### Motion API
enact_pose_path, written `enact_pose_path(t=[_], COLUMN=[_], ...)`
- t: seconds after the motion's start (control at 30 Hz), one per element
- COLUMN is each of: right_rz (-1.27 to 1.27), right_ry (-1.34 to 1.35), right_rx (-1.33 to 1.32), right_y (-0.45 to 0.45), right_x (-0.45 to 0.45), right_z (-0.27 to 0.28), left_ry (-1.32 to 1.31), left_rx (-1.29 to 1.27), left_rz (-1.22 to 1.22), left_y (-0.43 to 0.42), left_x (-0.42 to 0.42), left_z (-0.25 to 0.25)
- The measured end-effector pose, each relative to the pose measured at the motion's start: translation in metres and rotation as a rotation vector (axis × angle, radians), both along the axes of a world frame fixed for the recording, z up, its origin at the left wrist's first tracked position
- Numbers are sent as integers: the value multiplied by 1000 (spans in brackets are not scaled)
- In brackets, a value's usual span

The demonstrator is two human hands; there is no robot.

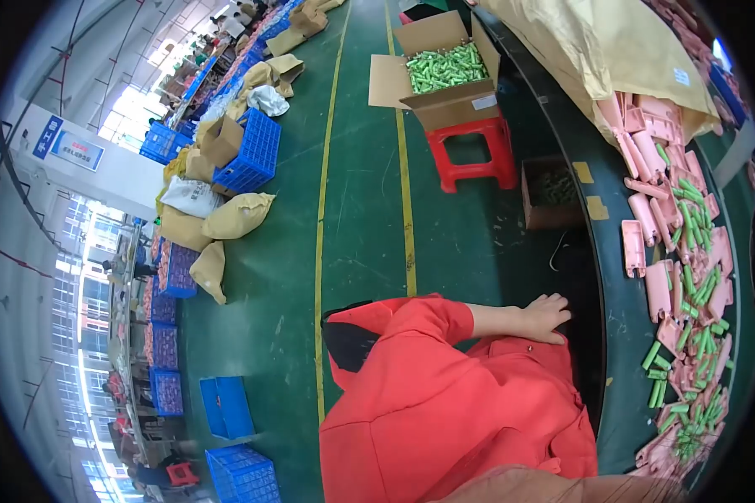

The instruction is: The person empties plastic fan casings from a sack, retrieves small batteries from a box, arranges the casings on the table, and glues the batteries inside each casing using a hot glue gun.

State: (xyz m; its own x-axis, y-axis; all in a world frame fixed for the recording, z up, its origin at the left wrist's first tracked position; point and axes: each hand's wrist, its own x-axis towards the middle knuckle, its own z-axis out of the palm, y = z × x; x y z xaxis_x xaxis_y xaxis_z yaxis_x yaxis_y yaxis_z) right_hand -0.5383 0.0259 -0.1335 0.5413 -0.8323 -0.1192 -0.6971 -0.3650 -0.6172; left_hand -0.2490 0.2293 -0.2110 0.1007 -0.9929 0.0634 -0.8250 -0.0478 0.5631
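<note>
My left hand (548, 318) rests on the red clothing (470, 411) over my lap, close to the dark edge of the worktable (600, 277). Its fingers lie apart and appear to hold nothing. My right hand is out of sight. On the worktable, beyond that hand, lies a long heap of pink plastic casings (660, 289) mixed with small green plastic parts (657, 377). More pink pieces spill from the mouth of a large tan sack (575, 59).
A cardboard box (445, 109) of green parts stands on a red stool (476, 142). Under the table sits another box (554, 193). Blue crates (252, 151) and sacks (239, 215) line the green floor (365, 218) across the yellow-striped aisle; people work farther off.
</note>
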Motion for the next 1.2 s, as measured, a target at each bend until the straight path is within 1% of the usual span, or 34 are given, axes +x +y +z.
enact_pose_path(t=[0.03,0.07,0.13,0.23,0.27,0.3,0.33,0.37,0.43,0.47,0.53,0.57,0.6,0.67,0.73,0.77,0.8,0.87,0.93,0.97,1.03,1.07,1.1,1.13,1.2], right_rz=[8,28,47,70,75,84,89,92,95,98,97,101,105,108,113,113,112,129,137,141,150,153,156,158,156], right_ry=[-7,-13,-31,-59,-75,-74,-81,-80,-88,-89,-83,-83,-82,-78,-77,-75,-77,-69,-61,-58,-49,-52,-46,-44,-48], right_rx=[1,5,15,23,26,33,38,45,46,49,63,69,72,80,92,99,101,105,105,112,114,116,121,125,122], right_y=[4,7,14,22,26,28,31,34,34,38,39,39,41,39,41,41,41,40,41,44,43,44,45,45,46], right_x=[0,0,-1,-2,-3,-3,-5,-4,-6,-5,-8,-8,-6,-6,-6,-5,-4,-3,-1,0,1,4,4,5,5], right_z=[1,3,5,5,5,6,6,5,6,5,6,6,5,5,5,4,4,5,6,5,5,5,5,5,6], left_ry=[16,12,-140,-205,-218,-289,-356,-359,-388,-387,-310,-306,-317,-330,-420,-423,-405,-384,-241,-239,-225,-222,-174,-124,-131], left_rx=[181,174,218,245,240,155,70,66,-55,-55,-83,-80,-131,-179,-121,-122,-166,-213,-141,-140,-51,-53,97,247,211], left_rz=[52,52,49,79,80,28,-29,-38,9,0,94,92,23,-44,-109,-110,-89,-48,41,48,4,13,28,39,62], left_y=[-5,-10,-22,-40,-51,-66,-71,-71,-76,-79,-85,-80,-74,-71,-80,-86,-91,-98,-100,-101,-104,-102,-101,-101,-100], left_x=[-8,-13,-19,-33,-35,-37,-40,-45,-48,-47,-48,-49,-47,-43,-43,-43,-44,-41,-40,-38,-37,-36,-37,-39,-39], left_z=[1,1,5,11,-1,-25,-30,-37,-48,-53,-64,-48,-32,-24,-41,-52,-63,-65,-68,-70,-73,-64,-54,-55,-56])
